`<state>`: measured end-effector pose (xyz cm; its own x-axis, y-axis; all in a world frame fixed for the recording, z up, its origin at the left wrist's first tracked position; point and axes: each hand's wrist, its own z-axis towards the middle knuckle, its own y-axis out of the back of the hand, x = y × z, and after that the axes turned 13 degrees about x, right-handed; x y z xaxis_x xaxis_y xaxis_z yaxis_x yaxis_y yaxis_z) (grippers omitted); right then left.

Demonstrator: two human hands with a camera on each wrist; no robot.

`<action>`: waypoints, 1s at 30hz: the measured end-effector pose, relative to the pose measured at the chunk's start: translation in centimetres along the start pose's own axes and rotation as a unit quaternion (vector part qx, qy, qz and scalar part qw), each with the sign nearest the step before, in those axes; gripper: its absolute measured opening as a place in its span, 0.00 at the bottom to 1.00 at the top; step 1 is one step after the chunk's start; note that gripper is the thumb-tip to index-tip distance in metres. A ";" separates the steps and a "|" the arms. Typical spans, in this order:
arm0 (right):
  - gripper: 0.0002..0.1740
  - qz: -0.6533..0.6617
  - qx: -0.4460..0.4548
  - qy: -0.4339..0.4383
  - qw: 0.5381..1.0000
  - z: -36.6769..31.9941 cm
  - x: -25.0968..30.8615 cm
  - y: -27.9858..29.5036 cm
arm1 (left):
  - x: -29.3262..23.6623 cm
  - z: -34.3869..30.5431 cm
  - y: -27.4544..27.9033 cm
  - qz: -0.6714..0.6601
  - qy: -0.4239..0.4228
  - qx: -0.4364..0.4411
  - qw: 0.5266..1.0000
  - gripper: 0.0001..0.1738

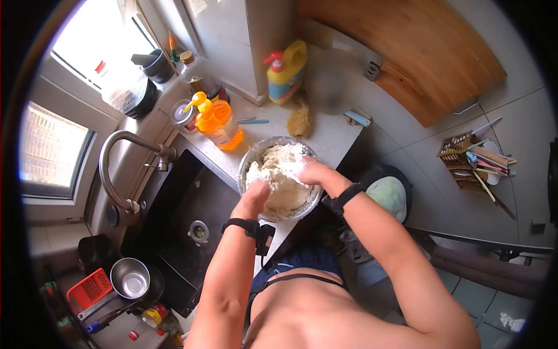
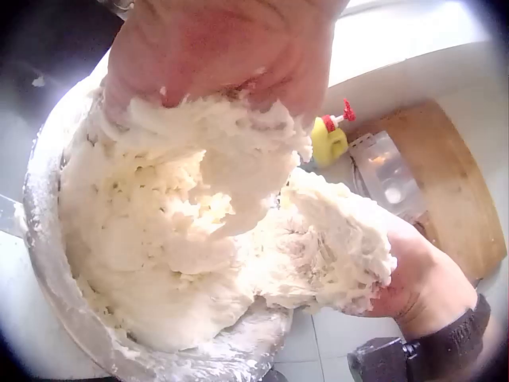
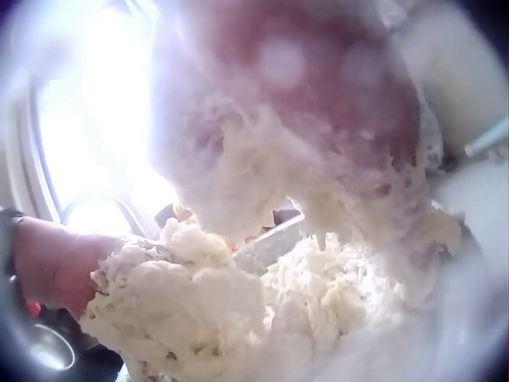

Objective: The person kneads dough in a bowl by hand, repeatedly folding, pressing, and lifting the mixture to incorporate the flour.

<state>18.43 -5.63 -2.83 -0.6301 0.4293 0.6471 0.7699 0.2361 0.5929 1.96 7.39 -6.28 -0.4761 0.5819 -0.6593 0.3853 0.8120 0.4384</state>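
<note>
White, ragged dough (image 1: 286,196) lies in the metal bowl (image 2: 40,207) I am watching, between and beneath the two hands. On my feed the left hand (image 1: 256,195) works at its left side and the right hand (image 1: 311,171) at its right; dough hides both sets of fingers, so I cannot tell how far they are spread or curled, or whether they grip any of it. The bowl stands on the pale counter (image 1: 343,142), its rim smeared white. Beyond the hands I see an orange pump bottle (image 1: 224,132), a tan scrubber (image 1: 299,123) and, farther off, a yellow jug (image 1: 285,81) with a red pump. Left of the left hand is a dark sink (image 1: 174,200) under a curved tap (image 1: 107,160); well right of the right hand, a brown rack (image 1: 454,146) holds utensils.
</note>
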 end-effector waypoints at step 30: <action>0.21 0.025 0.042 0.044 0.998 -1.8 3.8 -1.9 | -2.5 1.5 0.1 -0.843 -0.163 0.000 0.513 0.19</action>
<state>14.40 -6.04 -0.64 -0.5942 0.3652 0.7166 0.8041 0.2908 0.5185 4.38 5.97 -5.55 0.0257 -0.9853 -0.1687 -0.3562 0.1486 -0.9225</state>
